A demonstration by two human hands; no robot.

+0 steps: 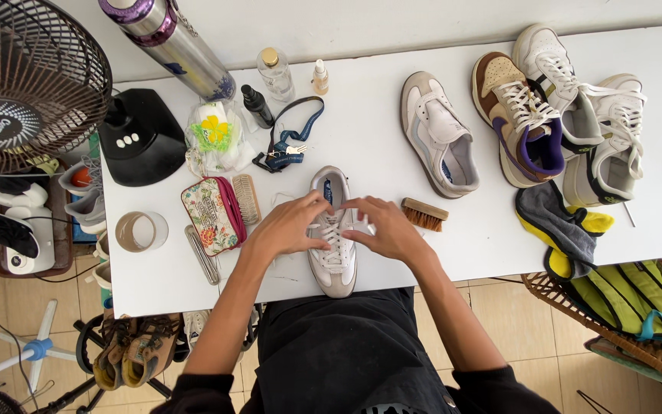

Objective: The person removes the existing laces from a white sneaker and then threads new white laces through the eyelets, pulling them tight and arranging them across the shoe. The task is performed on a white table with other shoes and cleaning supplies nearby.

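Both hands, left hand [289,226] and right hand [388,228], pinch the laces of the white sneaker [333,234] lying between them on the desk [362,146]; each grip should probably keep even tension, tightening eyelet by eyelet.

Both hands [289,226] [388,228] together, fingers [323,201] bent

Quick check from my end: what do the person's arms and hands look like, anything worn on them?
Both forearms are bare from wrist to near the elbow. Black sleeves are pushed up around the elbows at the bottom of the view. The left hand and right hand are bare: no gloves, and no watch, ring or wristband shows. A black garment covers the lap below the table edge.
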